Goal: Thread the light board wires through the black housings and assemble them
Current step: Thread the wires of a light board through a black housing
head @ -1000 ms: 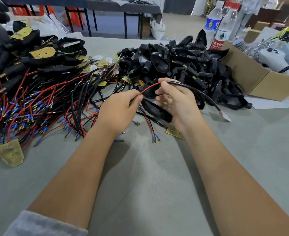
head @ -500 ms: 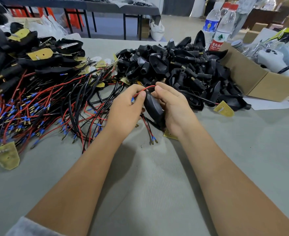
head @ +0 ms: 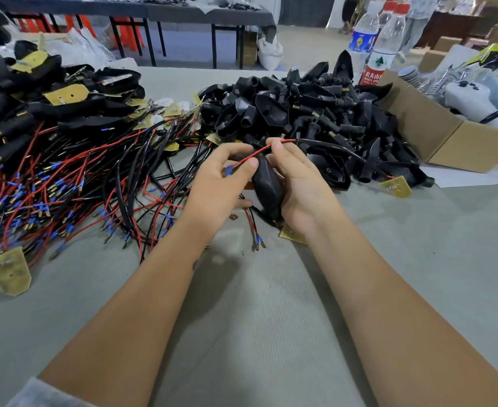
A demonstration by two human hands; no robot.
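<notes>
My right hand [head: 302,186] grips a black housing [head: 266,186] between both hands at the table's middle. My left hand [head: 222,183] pinches the blue-tipped end of a red wire [head: 252,155] just left of the housing. That wire and a black one run from my right fingertips over the pile to a yellow light board [head: 396,187] lying on the table to the right. A heap of empty black housings [head: 309,113] sits behind my hands. A second light board [head: 293,235] lies partly under my right wrist.
A tangle of red and black wires [head: 65,183] with boards covers the left of the grey table [head: 271,318]. Assembled housings [head: 51,104] lie at far left. An open cardboard box [head: 447,139] and two water bottles [head: 379,51] stand at the back right.
My right hand picked up a housing and holds it upright; the wire ends came to its top. The trailing light board dropped from the air onto the table at right.
</notes>
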